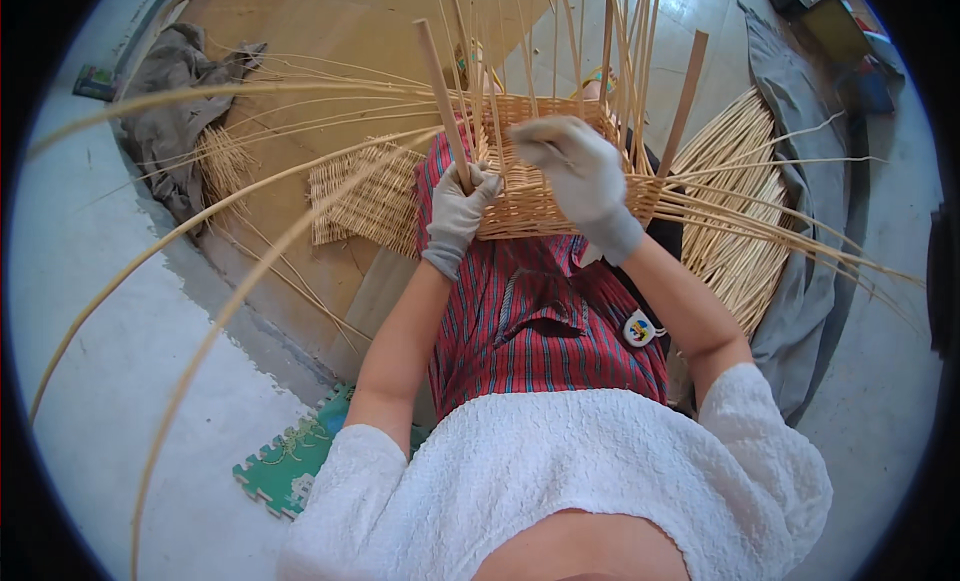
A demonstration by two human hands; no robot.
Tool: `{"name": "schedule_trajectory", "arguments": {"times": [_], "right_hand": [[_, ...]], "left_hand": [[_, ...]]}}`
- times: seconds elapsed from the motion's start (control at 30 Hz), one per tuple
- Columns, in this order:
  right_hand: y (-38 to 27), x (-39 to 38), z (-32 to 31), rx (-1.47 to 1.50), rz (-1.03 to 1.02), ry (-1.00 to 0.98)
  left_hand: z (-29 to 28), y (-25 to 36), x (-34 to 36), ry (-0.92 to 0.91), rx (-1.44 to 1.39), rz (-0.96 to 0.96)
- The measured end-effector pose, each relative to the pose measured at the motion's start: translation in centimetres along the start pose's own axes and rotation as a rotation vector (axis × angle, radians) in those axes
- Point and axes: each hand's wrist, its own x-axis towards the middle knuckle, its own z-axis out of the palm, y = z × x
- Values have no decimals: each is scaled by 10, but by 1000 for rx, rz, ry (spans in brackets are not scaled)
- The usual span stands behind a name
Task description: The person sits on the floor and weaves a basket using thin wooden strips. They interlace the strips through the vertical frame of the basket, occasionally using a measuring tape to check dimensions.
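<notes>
One white shirt, nearest, six o'clock. One basket, twelve o'clock, over one red striped apron: pale tan, rectangular, low-walled. Four flat stakes. Thin canes, uncounted, cut off at twelve o'clock. Two pale gloves: my left hand clamped round the front-left stake; my right hand blurred over the basket, its grip I cannot tell.

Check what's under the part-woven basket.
Red striped apron shows past the basket along its near edge and at its left. The spot directly beneath is covered by the basket itself, so what its base rests on can't be seen.
</notes>
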Motion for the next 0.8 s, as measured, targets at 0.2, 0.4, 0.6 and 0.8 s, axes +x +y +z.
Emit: {"name": "schedule_trajectory", "arguments": {"times": [0.2, 0.4, 0.6, 0.8], "right_hand": [[27, 92, 61, -464, -26, -47], [40, 94, 66, -559, -150, 308], [42, 81, 51, 567, 170, 354], [31, 1, 22, 278, 156, 451]], "left_hand": [[5, -1, 7, 90, 134, 3], [-2, 1, 2, 48, 104, -112], [-2, 16, 7, -16, 85, -135], [15, 60, 36, 64, 630, 43]]}}
